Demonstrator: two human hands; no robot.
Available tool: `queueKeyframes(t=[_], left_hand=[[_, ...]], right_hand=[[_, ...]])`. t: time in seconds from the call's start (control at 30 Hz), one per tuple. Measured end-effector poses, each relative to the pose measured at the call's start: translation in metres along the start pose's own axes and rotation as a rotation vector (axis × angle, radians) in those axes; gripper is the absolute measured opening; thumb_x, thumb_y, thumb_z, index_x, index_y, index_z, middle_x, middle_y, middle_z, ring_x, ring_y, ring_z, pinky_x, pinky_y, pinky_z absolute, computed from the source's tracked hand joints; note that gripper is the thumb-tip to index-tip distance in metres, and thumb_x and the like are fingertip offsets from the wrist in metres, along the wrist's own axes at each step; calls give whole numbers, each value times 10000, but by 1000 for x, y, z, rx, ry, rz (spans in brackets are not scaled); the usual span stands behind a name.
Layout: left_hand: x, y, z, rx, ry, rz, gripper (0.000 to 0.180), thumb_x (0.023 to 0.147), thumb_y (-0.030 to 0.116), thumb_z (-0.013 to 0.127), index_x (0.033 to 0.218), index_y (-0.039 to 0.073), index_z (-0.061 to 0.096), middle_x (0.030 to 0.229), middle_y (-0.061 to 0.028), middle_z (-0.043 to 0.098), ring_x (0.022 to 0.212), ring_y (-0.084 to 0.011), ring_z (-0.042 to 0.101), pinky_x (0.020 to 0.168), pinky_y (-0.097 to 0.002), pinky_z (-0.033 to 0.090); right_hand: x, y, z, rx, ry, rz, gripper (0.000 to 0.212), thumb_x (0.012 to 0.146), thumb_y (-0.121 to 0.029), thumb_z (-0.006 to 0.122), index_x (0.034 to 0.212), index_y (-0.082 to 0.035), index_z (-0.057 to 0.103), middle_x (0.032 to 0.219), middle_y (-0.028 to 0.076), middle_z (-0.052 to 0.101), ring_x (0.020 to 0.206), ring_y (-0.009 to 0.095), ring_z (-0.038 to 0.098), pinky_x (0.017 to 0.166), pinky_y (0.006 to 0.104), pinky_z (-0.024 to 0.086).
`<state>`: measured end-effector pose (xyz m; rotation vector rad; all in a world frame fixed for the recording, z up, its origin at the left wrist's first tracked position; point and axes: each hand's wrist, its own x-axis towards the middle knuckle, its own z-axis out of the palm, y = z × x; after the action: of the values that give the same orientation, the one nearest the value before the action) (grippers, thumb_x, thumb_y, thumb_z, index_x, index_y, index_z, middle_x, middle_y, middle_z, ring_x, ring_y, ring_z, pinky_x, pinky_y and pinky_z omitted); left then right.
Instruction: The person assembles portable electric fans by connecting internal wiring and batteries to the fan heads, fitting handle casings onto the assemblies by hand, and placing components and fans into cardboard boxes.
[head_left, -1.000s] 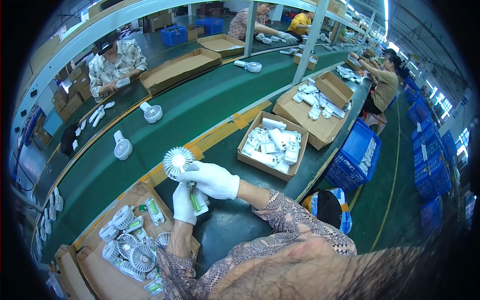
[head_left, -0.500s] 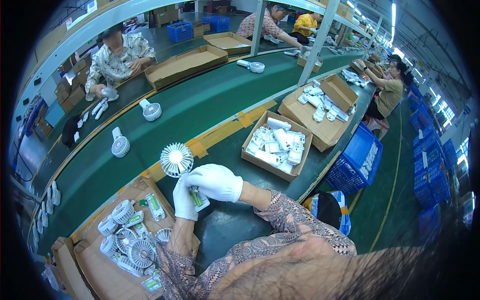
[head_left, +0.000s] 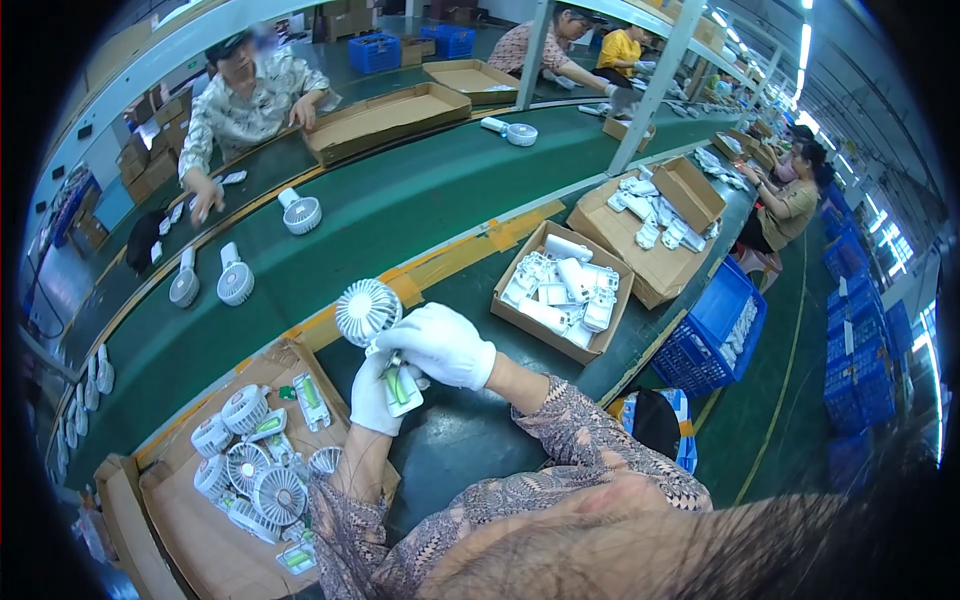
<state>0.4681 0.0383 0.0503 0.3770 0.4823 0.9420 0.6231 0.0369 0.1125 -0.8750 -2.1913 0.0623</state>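
Note:
A white handheld fan (head_left: 368, 312) is between my two gloved hands, its round grille pointing up and away from me. My left hand (head_left: 374, 398) is wrapped round the handle, which is open and shows a green battery (head_left: 403, 386) inside. My right hand (head_left: 442, 346) closes over the neck just below the grille; its fingertips are partly hidden. To the left, a shallow cardboard tray (head_left: 200, 540) holds several more fans (head_left: 280, 497) with open handles. On the right, a cardboard box (head_left: 620, 300) is filled with white plastic handle covers (head_left: 570, 280).
A green conveyor belt (head_left: 400, 190) runs beyond the table, carrying several fans (head_left: 235, 277). A flat carton (head_left: 640, 260) with more white parts lies behind the box. A blue crate (head_left: 700, 340) stands at right. Across the belt, a co-worker's hand (head_left: 205, 198) reaches toward it.
The fan in my hands has tilted, and more of the green battery shows. Another fan now lies on the belt near the co-worker, whose hand is empty. The whole view has shifted slightly.

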Motion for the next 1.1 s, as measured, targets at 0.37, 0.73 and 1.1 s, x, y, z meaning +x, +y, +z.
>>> queueKeyframes(t=[0.37, 0.73, 1.1], left_hand=[[2, -8, -4, -117, -98, -100, 180, 871, 145, 485, 1009, 35, 517, 817, -104, 610, 670, -238, 625, 629, -395, 542], [2, -1, 11, -26, 124, 13, 386, 920, 405, 421, 1003, 35, 491, 776, -101, 565, 595, -229, 618, 473, -365, 545], [1, 5, 16, 293, 216, 39, 463, 917, 477, 406, 1072, 49, 494, 746, -89, 552, 549, -188, 603, 443, -313, 537]], right_hand=[[-17, 12, 20, 434, 132, 461, 199, 744, -34, 619, 943, -32, 627, 831, 105, 629, 730, 204, 621, 660, 293, 490], [-12, 23, 22, 331, -31, 343, 229, 739, -48, 610, 959, -79, 663, 768, 85, 592, 703, 215, 581, 631, 302, 460], [-11, 14, 24, -80, -34, 51, 259, 701, -49, 614, 953, -96, 647, 719, 51, 572, 683, 248, 541, 633, 357, 410]])
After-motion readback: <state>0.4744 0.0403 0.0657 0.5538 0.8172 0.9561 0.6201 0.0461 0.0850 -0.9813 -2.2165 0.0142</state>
